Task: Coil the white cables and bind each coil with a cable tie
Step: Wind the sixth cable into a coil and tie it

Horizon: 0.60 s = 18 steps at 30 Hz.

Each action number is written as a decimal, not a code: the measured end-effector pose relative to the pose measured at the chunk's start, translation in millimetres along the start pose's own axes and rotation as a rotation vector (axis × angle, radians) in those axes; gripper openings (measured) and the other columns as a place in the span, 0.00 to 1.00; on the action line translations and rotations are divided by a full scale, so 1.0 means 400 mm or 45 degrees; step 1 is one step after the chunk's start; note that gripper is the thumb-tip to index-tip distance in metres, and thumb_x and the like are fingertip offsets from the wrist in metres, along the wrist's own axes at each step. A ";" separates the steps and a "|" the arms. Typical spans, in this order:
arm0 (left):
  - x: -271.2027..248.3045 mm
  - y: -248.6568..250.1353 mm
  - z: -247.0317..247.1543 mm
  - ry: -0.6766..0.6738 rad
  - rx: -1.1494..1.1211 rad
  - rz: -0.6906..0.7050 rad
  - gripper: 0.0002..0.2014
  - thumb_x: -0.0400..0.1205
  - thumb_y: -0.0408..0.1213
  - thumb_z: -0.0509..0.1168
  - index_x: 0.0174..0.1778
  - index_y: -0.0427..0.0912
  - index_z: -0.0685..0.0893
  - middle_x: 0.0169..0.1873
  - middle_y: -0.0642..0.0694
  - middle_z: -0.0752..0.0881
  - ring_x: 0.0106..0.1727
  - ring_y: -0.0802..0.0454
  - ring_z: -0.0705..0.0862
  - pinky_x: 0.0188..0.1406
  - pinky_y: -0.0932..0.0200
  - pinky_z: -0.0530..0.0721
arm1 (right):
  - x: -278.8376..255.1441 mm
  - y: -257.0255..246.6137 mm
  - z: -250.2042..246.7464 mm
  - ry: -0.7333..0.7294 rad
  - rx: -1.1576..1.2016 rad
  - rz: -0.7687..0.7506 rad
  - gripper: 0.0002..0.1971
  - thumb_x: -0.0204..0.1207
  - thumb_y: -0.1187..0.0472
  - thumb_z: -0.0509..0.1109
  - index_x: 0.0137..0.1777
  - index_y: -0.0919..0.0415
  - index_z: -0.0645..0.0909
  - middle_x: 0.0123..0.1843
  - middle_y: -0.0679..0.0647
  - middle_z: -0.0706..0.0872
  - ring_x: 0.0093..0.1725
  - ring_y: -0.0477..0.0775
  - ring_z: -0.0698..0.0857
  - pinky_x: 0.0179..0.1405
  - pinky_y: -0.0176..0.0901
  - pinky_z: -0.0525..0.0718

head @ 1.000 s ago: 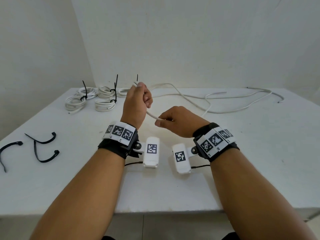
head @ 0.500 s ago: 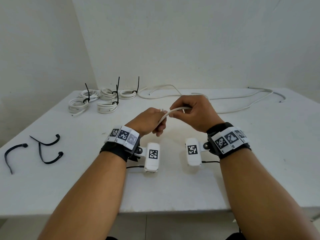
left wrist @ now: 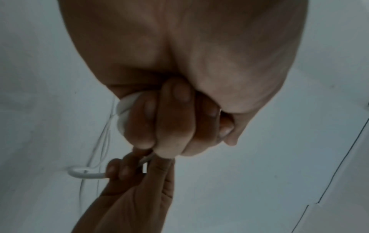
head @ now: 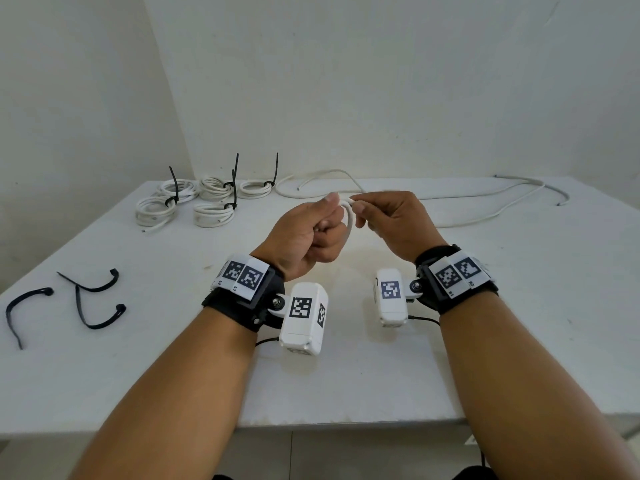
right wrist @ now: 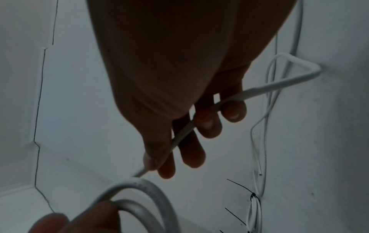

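Observation:
Above the table's middle, my left hand (head: pixel 325 225) is a fist that grips small loops of the white cable (head: pixel 350 221). In the left wrist view its fingers (left wrist: pixel 169 119) curl round the loops (left wrist: pixel 122 110). My right hand (head: pixel 362 211) pinches the same cable just beside the left thumb. The cable (right wrist: pixel 182 134) runs between thumb and fingers in the right wrist view, and the loops (right wrist: pixel 145 195) show below. The cable's loose length (head: pixel 485 197) trails over the back right of the table (head: pixel 519 306).
Several bound white coils (head: pixel 211 216) with upright black ties (head: pixel 236 168) lie at the back left. Three loose black cable ties (head: pixel 91 289) lie near the left edge. A wall stands close behind the table, whose front edge is just under my forearms.
My right hand has brought the cable up against the left thumb, so the arc between the hands has closed into a loop. The left fist has risen and turned more upright.

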<state>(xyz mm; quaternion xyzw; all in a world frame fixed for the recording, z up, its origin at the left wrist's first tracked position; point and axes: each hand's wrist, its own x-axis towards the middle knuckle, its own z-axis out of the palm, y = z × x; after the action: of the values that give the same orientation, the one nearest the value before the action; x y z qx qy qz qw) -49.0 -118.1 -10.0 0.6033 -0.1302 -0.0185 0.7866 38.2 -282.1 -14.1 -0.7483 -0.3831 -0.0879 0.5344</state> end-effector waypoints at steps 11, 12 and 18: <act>0.015 0.028 -0.018 0.266 -0.542 0.485 0.18 0.90 0.45 0.47 0.36 0.42 0.68 0.24 0.49 0.71 0.21 0.54 0.68 0.24 0.64 0.70 | -0.010 -0.004 0.024 -0.488 -0.267 0.256 0.13 0.86 0.44 0.61 0.57 0.38 0.88 0.25 0.44 0.79 0.24 0.41 0.73 0.35 0.35 0.74; 0.018 0.031 -0.024 0.362 -0.558 0.538 0.18 0.91 0.45 0.48 0.36 0.42 0.69 0.24 0.49 0.72 0.22 0.54 0.69 0.24 0.64 0.69 | -0.009 -0.006 0.026 -0.519 -0.313 0.257 0.14 0.86 0.44 0.61 0.61 0.40 0.87 0.26 0.44 0.79 0.23 0.38 0.73 0.35 0.34 0.74; 0.028 0.020 -0.041 0.860 -0.006 0.685 0.20 0.92 0.42 0.47 0.33 0.43 0.68 0.22 0.53 0.75 0.23 0.54 0.71 0.28 0.61 0.69 | -0.022 -0.042 0.055 -0.766 -0.328 0.281 0.14 0.85 0.45 0.63 0.67 0.38 0.84 0.28 0.37 0.80 0.29 0.33 0.79 0.38 0.29 0.73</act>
<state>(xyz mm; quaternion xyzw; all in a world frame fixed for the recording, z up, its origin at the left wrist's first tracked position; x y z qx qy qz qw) -35.5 -102.7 -4.1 0.5181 -0.0180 0.3856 0.7633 14.8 -264.9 -15.4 -0.8390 -0.4259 0.1474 0.3050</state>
